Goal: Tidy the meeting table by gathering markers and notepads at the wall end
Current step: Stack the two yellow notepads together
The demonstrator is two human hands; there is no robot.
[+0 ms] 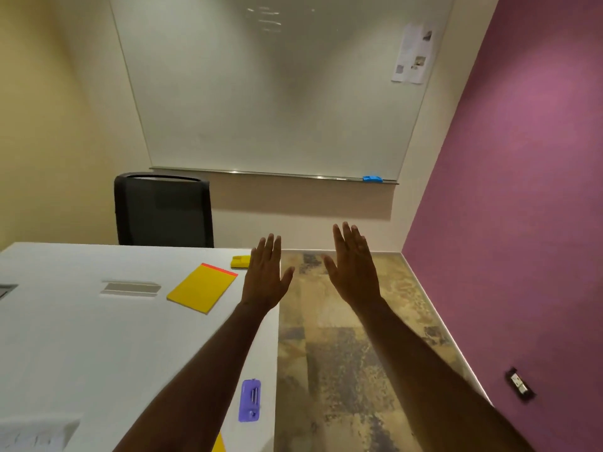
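Observation:
A yellow notepad (202, 287) with a red top strip lies flat near the far right corner of the white table (81, 337). Behind it, at the table's far edge, sits a small yellow pad or block (240, 261). A purple object (250, 400) lies close to the table's right edge, nearer to me. Another yellow corner (219, 444) peeks out at the bottom under my left forearm. My left hand (265, 275) is stretched out flat above the table's far right corner, fingers apart, holding nothing. My right hand (354, 265) is held out flat over the floor, also holding nothing.
A black chair (163, 210) stands at the table's far end under a whiteboard (277, 93) whose tray holds a blue eraser (372, 178). A grey cable hatch (130, 288) is set in the tabletop. The purple wall (522, 190) carries a socket (519, 384). Patterned carpet runs right of the table.

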